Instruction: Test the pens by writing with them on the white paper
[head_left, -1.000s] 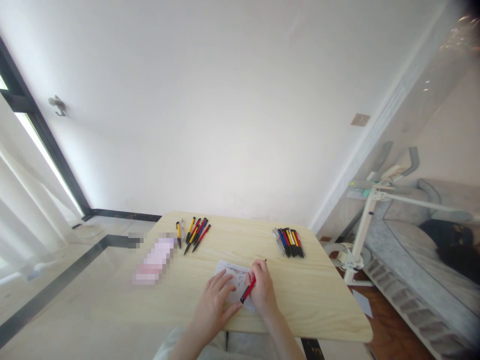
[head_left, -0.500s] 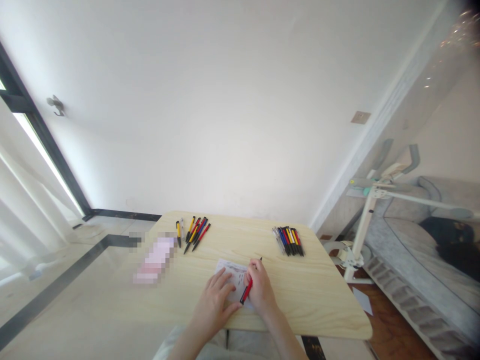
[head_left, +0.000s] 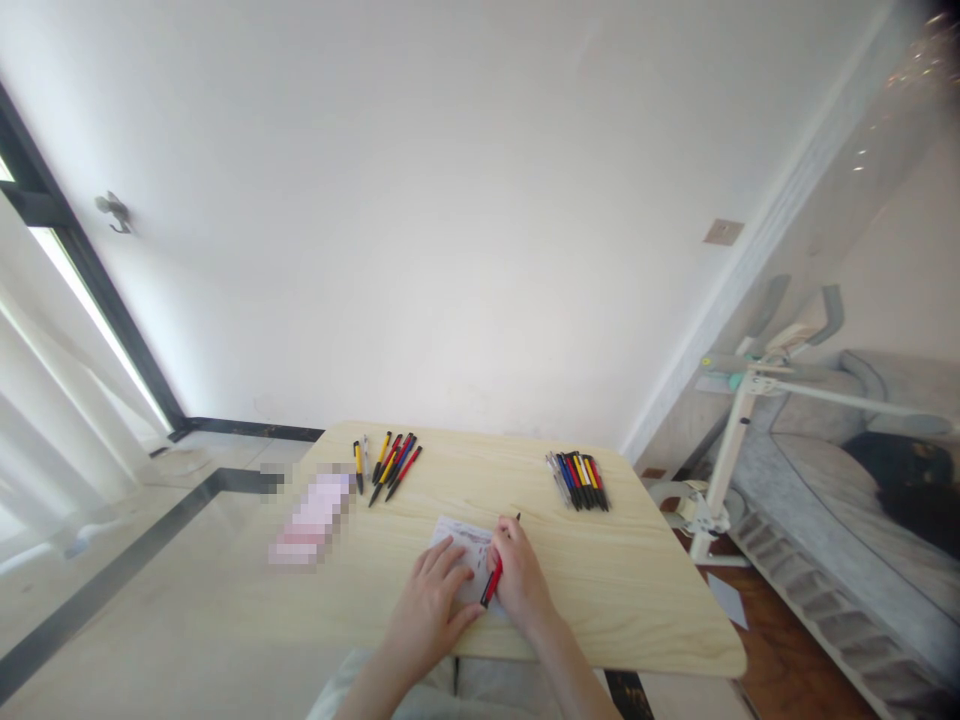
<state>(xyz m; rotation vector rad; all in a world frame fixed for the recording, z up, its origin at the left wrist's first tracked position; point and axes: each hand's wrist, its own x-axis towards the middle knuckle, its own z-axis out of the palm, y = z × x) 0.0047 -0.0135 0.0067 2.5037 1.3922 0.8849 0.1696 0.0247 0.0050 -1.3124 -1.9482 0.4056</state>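
Note:
A small sheet of white paper (head_left: 469,535) with dark marks on it lies near the front of the table. My left hand (head_left: 433,598) rests on its left part, palm down with the fingers spread. On the right side of the sheet, my right hand (head_left: 519,570) is closed around a red pen (head_left: 494,579). The pen's black clicker end points toward me and to the left, close to my left thumb. Its dark far tip pokes out beyond my right fingers, pointing away from me. My fingers partly cover the pen's middle.
On the pale wooden table (head_left: 630,580), several loose pens (head_left: 395,465) lie at the back left. A tight row of several pens (head_left: 579,481) lies at the back right. A blurred-out pinkish item (head_left: 315,515) is at the left edge. An exercise machine (head_left: 724,470) stands to the right.
The far tip of the red pen has shifted slightly left within my right hand. My left hand stays in place on the paper, and the other pens have not moved.

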